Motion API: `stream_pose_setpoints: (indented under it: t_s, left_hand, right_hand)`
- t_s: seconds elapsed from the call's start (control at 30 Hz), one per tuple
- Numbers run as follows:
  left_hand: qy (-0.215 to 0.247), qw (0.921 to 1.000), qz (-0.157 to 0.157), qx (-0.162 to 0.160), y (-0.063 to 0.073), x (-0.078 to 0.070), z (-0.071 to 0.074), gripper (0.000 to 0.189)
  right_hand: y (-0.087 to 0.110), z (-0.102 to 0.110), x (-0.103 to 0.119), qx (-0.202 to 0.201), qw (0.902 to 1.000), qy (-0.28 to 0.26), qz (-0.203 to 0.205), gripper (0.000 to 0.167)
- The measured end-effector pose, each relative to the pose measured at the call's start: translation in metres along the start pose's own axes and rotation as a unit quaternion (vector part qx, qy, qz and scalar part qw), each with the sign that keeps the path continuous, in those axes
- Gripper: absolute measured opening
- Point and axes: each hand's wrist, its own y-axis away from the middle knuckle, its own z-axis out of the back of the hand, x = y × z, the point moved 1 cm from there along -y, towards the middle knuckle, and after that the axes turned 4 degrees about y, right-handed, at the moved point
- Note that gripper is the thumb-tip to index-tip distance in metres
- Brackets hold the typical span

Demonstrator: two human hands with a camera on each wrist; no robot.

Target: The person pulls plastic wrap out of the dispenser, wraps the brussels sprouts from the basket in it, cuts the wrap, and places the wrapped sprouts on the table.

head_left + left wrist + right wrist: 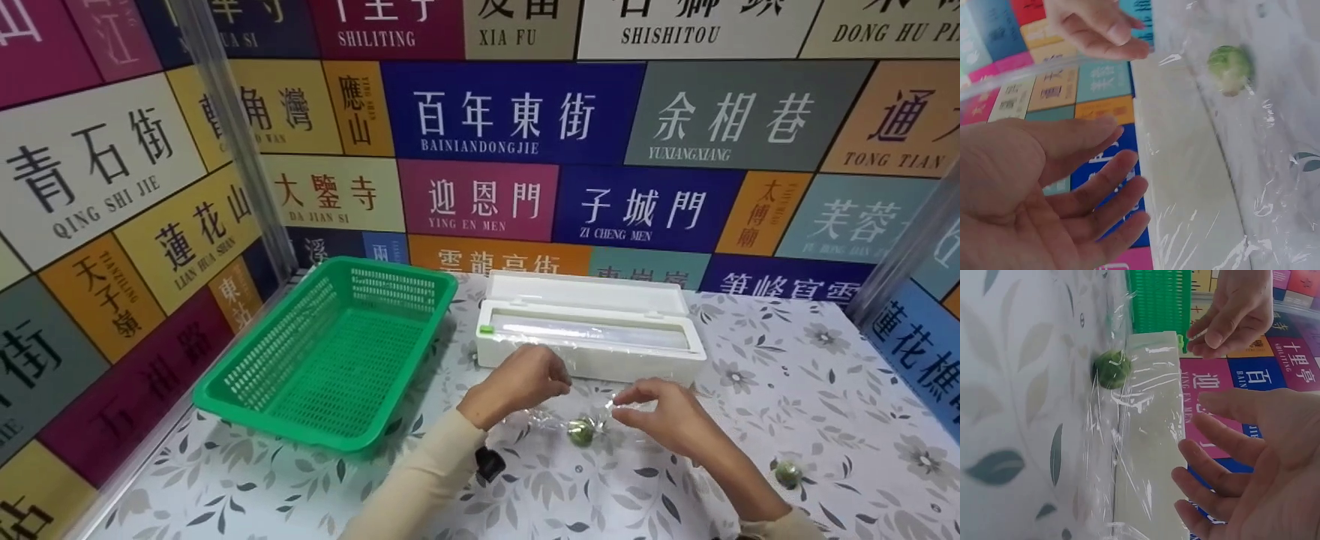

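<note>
A Brussels sprout (580,432) lies on the table with clear cling film (544,420) around or over it; which one I cannot tell. Behind it stands a white cling film dispenser (592,364), lid raised, a roll inside. My left hand (521,382) hovers before the dispenser, above and left of the sprout, fingers loosely bent. To the sprout's right, my right hand (664,416) is held with thumb and forefinger apart, near the film. Both wrist views show the left palm (1033,191) and right palm (1264,467) with loose, spread fingers; no grip on the film shows.
At the left is a green plastic basket (341,446) with slotted walls. A second Brussels sprout (787,474) lies near the right forearm. The dispenser's green slider (487,330) sits at its left end. A sign-covered wall (480,202) closes off the table's back.
</note>
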Motion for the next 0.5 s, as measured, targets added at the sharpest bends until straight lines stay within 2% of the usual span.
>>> stream_pose_setpoints:
  t_s: [0.1, 0.23, 0.4, 0.5]
  left_hand:
    - [0.031, 0.9993, 0.011, 0.018, -0.002, 0.009, -0.001, 0.011]
    - [0.086, 0.9954, 0.037, 0.021, -0.004, 0.023, -0.008, 0.015]
    - [0.144, 0.9883, 0.040, 0.028, -0.005, 0.036, -0.022, 0.017]
    - [0.160, 0.9857, 0.043, 0.028, -0.006, 0.039, -0.030, 0.018]
  right_hand:
    - [-0.004, -0.005, 0.002, 0.020, 0.9996, -0.013, 0.012, 0.013]
    - [-0.010, -0.011, 0.002, 0.029, 0.9984, -0.028, 0.041, 0.013]
    - [-0.014, -0.020, -0.002, 0.047, 0.9959, -0.046, 0.061, 0.021]
    - [-0.016, -0.023, -0.004, 0.057, 0.9947, -0.052, 0.068, 0.026]
